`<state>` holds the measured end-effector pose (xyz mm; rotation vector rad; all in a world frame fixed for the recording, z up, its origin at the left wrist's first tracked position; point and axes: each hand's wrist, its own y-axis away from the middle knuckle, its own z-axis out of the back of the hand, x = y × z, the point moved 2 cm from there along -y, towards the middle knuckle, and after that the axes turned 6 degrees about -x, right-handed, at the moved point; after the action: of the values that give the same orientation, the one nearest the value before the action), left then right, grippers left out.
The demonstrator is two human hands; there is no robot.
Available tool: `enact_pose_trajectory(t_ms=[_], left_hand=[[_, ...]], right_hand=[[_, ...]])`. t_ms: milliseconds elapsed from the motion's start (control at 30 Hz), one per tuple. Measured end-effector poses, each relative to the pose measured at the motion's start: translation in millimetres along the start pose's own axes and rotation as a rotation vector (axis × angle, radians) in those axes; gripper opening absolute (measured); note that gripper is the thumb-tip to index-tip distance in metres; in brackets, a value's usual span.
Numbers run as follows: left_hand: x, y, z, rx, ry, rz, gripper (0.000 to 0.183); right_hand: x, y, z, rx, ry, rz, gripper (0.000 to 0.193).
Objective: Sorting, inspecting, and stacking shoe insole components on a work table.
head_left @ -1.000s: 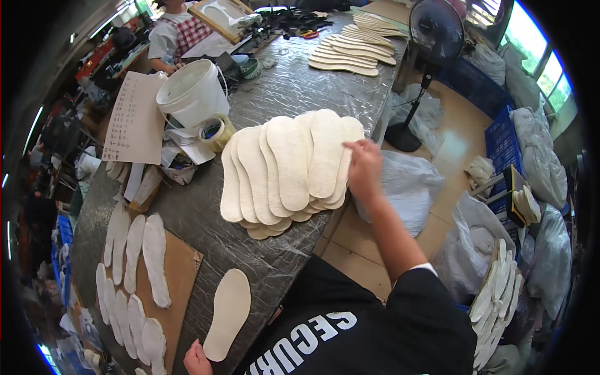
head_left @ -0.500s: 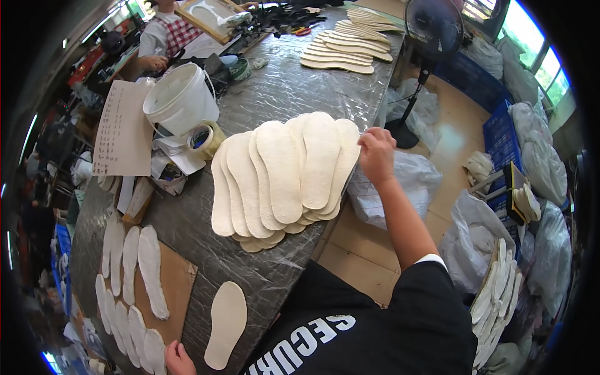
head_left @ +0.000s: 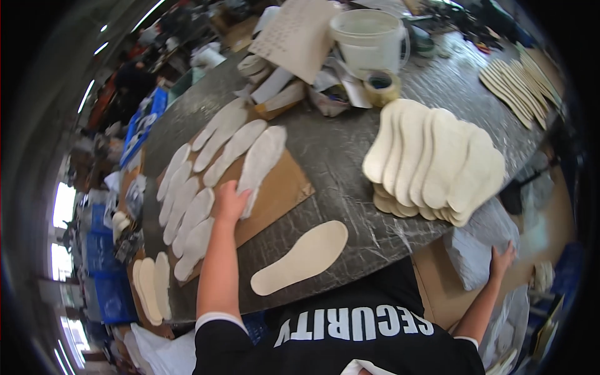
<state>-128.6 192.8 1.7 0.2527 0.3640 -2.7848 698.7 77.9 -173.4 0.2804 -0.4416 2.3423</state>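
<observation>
Fingers of the left hand (head_left: 230,201) are lying spread and flat on the lower end of a white insole (head_left: 259,164) — pressing it, not gripping it — on the cardboard sheet (head_left: 284,187). More white insoles (head_left: 187,206) are lying in a row on that sheet just beside the hand. The right hand (head_left: 502,259) is hanging off the table edge, fingers loosely open, touching a pale bag (head_left: 478,240) below the tabletop. A single tan insole (head_left: 303,257) is lying alone on the grey table (head_left: 337,156) between the two arms. Further out, a fanned stack of tan insoles (head_left: 434,164) is sitting near the right edge, with a tape roll (head_left: 381,87) and white bucket (head_left: 369,40) beyond.
</observation>
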Motion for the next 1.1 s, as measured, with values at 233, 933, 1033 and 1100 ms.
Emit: enact_pose_trajectory(t_ms=[233,933,1033,1100], left_hand=[[21.5,-20.6,-14.6,0.189,0.358,0.371,0.024],[10.4,126.1,56.0,0.671,0.661,0.205,0.016],[13.5,153.7,60.7,0.657,0.628,0.185,0.018],[17.7,166.6,62.2,0.631,0.613,0.18,0.02]], right_hand=[[88.1,-10.7,48.7,-0.258,-0.292,0.245,0.05],[436.6,227.0,114.5,1.103,-0.21,1.273,0.025],[419.4,221.9,121.8,1.195,-0.285,1.111,0.021],[419.6,219.3,129.1,1.293,-0.513,1.298,0.023]])
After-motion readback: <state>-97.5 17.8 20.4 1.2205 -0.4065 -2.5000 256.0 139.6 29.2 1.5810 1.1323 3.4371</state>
